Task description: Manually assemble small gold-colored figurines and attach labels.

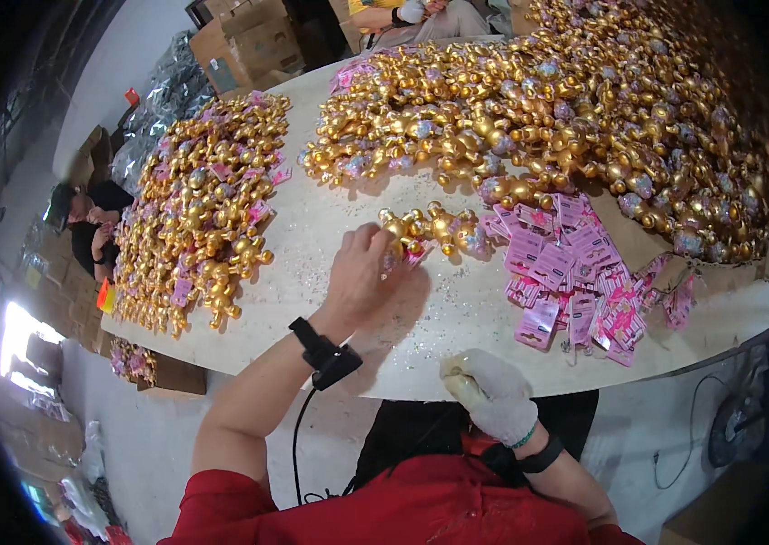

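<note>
1. My left hand (362, 272) is bare and reaches out over the white desk (312, 227); its grip is closed on one gold toy figure (393, 247), fingers curled over it so most of the figure is hidden.
2. That figure lies at the near-left end of a short row of gold figures (439, 227), which sits on the desk just beyond my left hand.
3. My right hand (491, 392) wears a white glove and rests at the near edge of the desk, well apart from the row. Its grip is closed round a small pale object (457, 380); I cannot tell what the object is.
4. Pink tag cards (566, 272) are spread just right of the row.
5. A large heap of gold figures (566, 118) lies beyond the row; a second heap (198, 209) lies well to its left.
6. Glitter specks are scattered on the desk near the row.
</note>
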{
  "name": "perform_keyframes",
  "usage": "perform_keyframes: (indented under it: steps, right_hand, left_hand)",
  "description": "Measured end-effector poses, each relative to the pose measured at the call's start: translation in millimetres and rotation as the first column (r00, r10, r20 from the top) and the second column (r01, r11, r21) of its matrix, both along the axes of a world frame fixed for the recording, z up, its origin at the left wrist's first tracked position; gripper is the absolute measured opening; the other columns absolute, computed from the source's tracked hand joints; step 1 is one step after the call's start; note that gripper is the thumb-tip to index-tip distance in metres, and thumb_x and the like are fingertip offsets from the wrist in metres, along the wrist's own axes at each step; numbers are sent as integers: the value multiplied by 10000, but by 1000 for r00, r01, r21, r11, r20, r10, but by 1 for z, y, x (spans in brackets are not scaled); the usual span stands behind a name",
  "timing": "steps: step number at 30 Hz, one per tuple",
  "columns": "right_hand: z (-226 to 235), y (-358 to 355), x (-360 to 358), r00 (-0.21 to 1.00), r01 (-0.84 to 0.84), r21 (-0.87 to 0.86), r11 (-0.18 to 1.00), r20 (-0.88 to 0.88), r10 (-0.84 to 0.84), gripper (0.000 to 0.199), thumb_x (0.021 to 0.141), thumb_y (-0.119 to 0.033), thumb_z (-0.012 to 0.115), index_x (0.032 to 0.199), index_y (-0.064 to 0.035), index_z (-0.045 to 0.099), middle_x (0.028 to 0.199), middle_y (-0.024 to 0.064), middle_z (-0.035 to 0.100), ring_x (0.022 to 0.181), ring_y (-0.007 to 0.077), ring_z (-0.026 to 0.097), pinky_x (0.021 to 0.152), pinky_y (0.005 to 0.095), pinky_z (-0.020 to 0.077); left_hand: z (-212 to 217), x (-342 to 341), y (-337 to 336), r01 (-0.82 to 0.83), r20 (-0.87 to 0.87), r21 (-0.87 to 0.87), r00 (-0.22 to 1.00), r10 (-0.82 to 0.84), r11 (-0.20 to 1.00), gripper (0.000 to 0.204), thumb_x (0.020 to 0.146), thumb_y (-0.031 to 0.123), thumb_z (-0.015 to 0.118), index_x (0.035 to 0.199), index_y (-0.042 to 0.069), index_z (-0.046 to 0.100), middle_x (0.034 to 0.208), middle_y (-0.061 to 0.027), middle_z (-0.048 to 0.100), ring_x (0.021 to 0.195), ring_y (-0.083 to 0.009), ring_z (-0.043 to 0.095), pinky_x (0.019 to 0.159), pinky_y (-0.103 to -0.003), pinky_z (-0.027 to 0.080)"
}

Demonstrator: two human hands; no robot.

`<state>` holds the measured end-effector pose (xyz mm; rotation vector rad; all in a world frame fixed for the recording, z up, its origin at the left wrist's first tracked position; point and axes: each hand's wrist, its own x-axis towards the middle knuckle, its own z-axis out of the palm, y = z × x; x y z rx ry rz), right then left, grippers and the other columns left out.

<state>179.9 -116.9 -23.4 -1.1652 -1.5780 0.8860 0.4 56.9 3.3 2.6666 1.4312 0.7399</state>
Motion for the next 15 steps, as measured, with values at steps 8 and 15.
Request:
perform_keyframes:
  steps: [8,15]
  right_hand:
    - [-5,0,-3,999,32,43,999,13,-33,122,804,-94,598,917,-47,604,840,113,607,761,259,609,670,325,484]
    - [-1,2,-4,998,45,5,999,40,-45,121,790,-70,600,907,-41,615,821,105,610,744,226,606,664,301,479]
  left_hand:
    - [-21,-18,52,-131,205,-375,954,220,918,601,723,281,681,1167,-42,437,1061,-257,500,870,-381,560,767,-432,477]
    - [-15,-21,32,-37,44,298,999,25,954,517,728,166,679,1164,-9,462,1108,-198,501,934,-364,529,796,-422,451]
